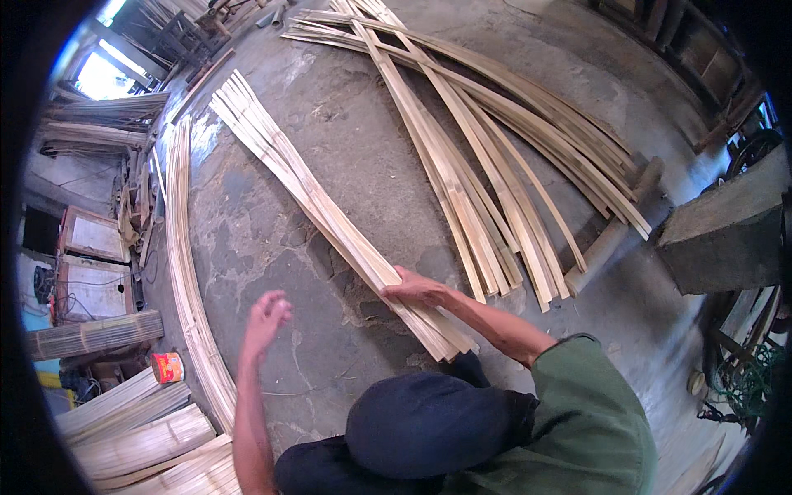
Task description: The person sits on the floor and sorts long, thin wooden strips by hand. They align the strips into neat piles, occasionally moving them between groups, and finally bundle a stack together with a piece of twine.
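A bundle of long, pale bamboo strips (305, 186) runs slantwise from the upper left down toward my knees. My right hand (417, 289) grips it close to its near end, thumb on top, the lower fingers hidden beneath. The strips fan out a little at the far end. To the left of the bundle, my left hand (268, 320) is raised and apart from it. Its fingers are loosely bent and slightly blurred, and nothing shows in them.
More bamboo strips (470, 190) lie crossed on the concrete floor at right, near ends by a round pole (615, 227). A long bundle (183, 239) lies at left. Wide split pieces (144, 441) and a red-yellow tin (167, 368) are lower left. A concrete block (726, 231) stands at right.
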{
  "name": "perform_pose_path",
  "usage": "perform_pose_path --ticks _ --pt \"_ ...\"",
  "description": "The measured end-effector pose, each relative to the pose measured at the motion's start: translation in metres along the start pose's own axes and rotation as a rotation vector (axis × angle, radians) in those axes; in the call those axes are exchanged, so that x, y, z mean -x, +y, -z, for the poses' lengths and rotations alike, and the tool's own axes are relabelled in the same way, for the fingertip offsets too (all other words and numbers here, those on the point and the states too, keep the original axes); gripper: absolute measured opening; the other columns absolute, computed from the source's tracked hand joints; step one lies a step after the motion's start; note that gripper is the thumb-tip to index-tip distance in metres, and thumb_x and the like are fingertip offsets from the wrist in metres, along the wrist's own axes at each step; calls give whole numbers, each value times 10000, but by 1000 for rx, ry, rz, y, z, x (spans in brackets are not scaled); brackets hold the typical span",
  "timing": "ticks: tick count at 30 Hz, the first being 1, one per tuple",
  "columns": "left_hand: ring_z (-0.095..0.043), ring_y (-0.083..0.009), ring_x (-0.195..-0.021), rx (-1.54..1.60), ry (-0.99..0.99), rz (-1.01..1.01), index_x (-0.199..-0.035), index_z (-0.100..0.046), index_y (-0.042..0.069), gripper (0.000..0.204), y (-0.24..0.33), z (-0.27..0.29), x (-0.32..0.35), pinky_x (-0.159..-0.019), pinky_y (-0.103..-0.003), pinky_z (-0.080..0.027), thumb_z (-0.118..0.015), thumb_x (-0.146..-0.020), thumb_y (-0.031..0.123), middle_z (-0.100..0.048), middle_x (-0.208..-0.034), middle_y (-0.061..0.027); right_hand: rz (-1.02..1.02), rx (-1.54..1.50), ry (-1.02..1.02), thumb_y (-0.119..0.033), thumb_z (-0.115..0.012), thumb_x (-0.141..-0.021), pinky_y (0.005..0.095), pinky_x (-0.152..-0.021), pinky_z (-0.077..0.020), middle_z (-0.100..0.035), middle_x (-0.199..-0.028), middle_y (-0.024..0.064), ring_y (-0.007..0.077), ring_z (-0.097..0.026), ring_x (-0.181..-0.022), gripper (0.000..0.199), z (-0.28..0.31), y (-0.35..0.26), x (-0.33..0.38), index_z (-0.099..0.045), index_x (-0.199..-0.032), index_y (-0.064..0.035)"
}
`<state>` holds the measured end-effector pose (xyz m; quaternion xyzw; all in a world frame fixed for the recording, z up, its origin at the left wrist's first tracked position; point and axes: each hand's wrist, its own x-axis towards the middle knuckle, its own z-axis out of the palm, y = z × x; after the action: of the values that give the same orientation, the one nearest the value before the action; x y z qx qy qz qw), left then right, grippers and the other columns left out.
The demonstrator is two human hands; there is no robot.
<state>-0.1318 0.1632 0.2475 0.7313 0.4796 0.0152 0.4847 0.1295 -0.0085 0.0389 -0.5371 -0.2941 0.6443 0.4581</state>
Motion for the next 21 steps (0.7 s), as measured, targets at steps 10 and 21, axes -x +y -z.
perform_pose_path --ticks 10,21 --pt "-604 -303 -1093 -140 214 -92 -1161 -594 -25 457 36 -77 -146 -940 -395 -457 -527 -958 379 -649 -1136 -198 34 95 -39 -420 -681 -807 353 -1012 -389 -542 -1236 154 232 -509 -1137 770 14 -53 44 -394 -1364 28" --pt "-640 -281 -872 1727 -194 -15 -1260 -481 102 691 -8 -208 -144 -780 -443 -560 -562 -843 648 -600 -1005 -149 6 233 81 -492 -656 -861 378 -992 -417 -485 -1302 244 301 -521 -1172 918 -3 -46 60 -210 -1470 32"
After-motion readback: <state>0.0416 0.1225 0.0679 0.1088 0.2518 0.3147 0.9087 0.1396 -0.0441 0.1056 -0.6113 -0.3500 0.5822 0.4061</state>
